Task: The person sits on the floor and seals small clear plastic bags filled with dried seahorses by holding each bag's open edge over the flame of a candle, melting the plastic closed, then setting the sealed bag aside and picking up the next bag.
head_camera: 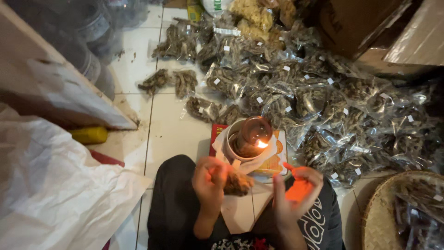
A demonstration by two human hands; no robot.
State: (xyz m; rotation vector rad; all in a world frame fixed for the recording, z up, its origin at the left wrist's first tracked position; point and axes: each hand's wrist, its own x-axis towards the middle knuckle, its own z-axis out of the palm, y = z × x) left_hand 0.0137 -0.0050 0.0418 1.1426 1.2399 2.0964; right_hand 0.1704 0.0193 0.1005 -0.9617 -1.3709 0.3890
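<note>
— Holding a clear packet of brown dried pieces (238, 184), my left hand (210, 181) has its fingers curled shut around one end, so the packet sits low between my knees, just in front of the flame.

— And the other hand?

— My right hand (296, 194) is beside it, fingers partly bent, lit orange. I think it pinches the thin clear film that runs out from the packet, but the glare hides the fingertips, so I cannot tell for sure.

— Why so close to the fire?

— My guess: the small lamp (249, 137), a glass-topped flame set in a white cup, stands on a red and yellow box (273, 162) so that its flame meets the packet's open edge at hand height.

— What lies beyond?

— A wide heap of filled packets (323, 106), each with a white sticker, spreads over the white tiled floor (171, 129) past the lamp, within arm's reach. A woven basket (379, 213) with more packets sits at my right, white crumpled sheeting (51, 185) at my left, and a yellow cylinder (90, 135) lies near a board.
</note>
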